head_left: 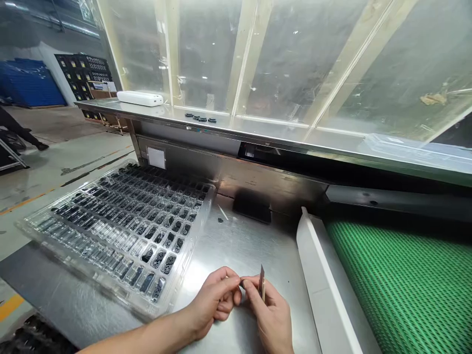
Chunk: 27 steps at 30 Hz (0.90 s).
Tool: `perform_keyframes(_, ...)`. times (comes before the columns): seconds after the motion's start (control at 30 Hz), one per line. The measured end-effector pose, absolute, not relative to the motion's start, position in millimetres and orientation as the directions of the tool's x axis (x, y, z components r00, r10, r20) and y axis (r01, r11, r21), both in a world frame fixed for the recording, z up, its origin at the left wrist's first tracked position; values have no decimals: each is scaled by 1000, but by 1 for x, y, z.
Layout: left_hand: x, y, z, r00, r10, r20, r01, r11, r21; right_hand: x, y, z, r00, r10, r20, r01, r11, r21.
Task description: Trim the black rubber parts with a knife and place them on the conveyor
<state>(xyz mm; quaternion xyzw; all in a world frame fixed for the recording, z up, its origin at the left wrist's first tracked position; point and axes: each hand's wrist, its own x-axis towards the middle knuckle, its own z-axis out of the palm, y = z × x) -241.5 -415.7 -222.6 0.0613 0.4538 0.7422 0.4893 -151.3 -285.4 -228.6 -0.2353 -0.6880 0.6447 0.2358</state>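
Above the steel worktop, my left hand (217,297) is closed, its thumb and forefinger pinching a small black part (242,282). My right hand (271,312) meets it at the same part with its fingertips. A thin flat blade-like strip (262,281), dark with a paler lower end, stands up between the fingers of that right hand. Most of the black part is covered by fingertips, so its exact kind cannot be made out. To the left of both hands lies a clear plastic tray (191,253) with rows of pockets, many holding small black parts (168,264).
A white rail (320,282) separates the worktop from a green conveyor belt (401,280) on the right. Behind my hands lie a black pad (252,207) and a thin white sliver (223,213). Several black pieces (201,118) rest on the shelf beside a white bar-shaped device (140,98).
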Motion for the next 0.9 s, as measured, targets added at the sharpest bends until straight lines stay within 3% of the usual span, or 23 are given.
perform_keyframes(0.23,-243,-417,-229,-526,794,-305,-607,-99,789,-157,-277,-241,-883,462,85,-20,144,-989)
perform_keyframes(0.33,-245,-420,-235,-530,796,-294,-586,-93,805,-158,-276,-245,-859,494,133,-34,205,-978)
perform_keyframes(0.5,-249,-422,-240,-560,771,-302,-597,-123,793,-159,-281,-242,-821,552,147,-71,156,-985)
perform_keyframes(0.67,-252,-424,-242,-576,750,-326,-596,-112,795,-161,-282,-231,-819,524,232,-136,216,-967)
perform_keyframes(0.9,-253,-427,-228,-553,753,-358,-598,-59,799,-159,-285,-215,-858,422,293,-236,183,-954)
